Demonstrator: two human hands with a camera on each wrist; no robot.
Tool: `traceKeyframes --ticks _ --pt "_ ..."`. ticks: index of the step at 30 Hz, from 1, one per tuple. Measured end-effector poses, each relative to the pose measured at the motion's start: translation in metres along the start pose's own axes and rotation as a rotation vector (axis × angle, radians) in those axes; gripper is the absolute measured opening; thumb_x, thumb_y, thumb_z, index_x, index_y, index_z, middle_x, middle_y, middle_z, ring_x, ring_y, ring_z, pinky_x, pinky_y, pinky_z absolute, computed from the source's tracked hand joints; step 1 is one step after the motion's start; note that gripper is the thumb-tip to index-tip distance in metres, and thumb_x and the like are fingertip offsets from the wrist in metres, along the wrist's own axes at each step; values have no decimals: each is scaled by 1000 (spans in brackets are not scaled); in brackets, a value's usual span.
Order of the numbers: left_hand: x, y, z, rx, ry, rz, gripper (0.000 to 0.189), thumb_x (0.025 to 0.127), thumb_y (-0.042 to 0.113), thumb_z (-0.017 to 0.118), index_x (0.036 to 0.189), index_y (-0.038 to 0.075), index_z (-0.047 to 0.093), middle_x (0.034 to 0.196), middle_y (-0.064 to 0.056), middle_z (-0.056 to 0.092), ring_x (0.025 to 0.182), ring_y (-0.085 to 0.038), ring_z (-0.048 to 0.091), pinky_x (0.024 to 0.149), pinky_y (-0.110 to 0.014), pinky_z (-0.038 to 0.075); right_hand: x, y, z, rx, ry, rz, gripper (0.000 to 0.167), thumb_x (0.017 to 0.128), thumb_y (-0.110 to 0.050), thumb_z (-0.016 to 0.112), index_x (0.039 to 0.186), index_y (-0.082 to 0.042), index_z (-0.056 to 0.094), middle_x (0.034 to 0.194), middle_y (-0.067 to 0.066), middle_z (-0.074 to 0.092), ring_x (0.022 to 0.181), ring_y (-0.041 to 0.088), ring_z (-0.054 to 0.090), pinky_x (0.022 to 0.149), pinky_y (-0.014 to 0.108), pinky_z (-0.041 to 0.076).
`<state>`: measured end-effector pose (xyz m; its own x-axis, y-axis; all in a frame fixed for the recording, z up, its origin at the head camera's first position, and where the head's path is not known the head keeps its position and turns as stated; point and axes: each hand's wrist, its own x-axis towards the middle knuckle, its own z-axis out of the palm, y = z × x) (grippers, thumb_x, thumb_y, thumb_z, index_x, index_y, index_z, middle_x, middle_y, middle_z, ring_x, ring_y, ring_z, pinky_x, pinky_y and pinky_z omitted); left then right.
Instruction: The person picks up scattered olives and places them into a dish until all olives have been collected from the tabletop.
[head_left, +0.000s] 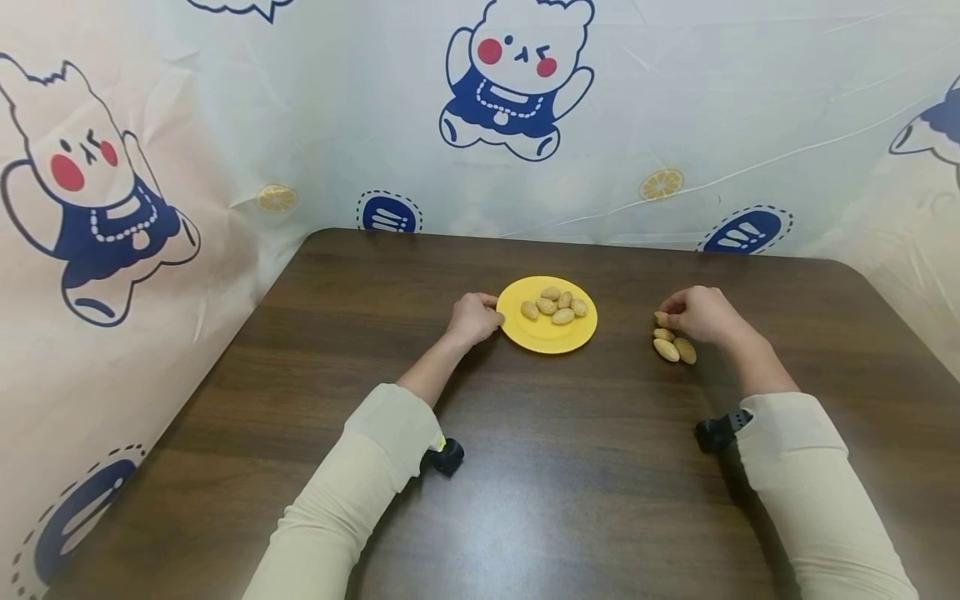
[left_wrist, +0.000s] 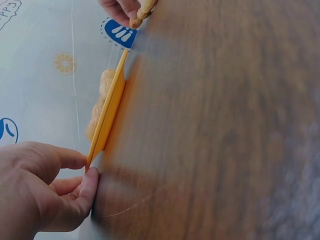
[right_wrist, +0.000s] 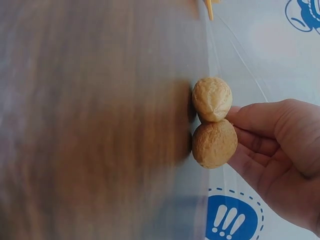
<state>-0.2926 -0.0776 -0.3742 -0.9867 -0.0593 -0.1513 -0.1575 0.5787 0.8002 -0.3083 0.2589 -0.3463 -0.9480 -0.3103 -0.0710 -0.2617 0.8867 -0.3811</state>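
A yellow plate stands on the table with several unshelled peanuts on it. My left hand pinches the plate's left rim, thumb and fingers on either side of the edge in the left wrist view. To the right of the plate, my right hand holds a peanut between thumb and fingertips. Just below those fingertips lie three more peanuts, close together on the wood. In the right wrist view two peanuts stand in front of the fingertips and hide the held one.
The dark brown wooden table meets a pale printed curtain at its back and left edges. A small black camera is strapped at each wrist, the left one and the right one, low beside the cream sleeves.
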Motion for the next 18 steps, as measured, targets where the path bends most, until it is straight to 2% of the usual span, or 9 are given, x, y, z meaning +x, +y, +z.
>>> traceKeyframes --ticks 13,18 --pt "-2 2 -1 -9 3 -9 36 86 6 59 121 0 59 88 -9 66 71 -15 59 57 -21 44 6 -13 -2 33 22 -14 22 88 -13 61 101 4 67 89 14 67 81 26 58 73 43 45" --pt "-3 3 -1 -7 1 -13 36 86 7 59 122 1 59 89 -9 66 72 -14 59 57 -21 44 8 -20 -1 53 21 -8 23 89 -13 61 102 4 67 90 14 66 78 24 57 67 38 48"
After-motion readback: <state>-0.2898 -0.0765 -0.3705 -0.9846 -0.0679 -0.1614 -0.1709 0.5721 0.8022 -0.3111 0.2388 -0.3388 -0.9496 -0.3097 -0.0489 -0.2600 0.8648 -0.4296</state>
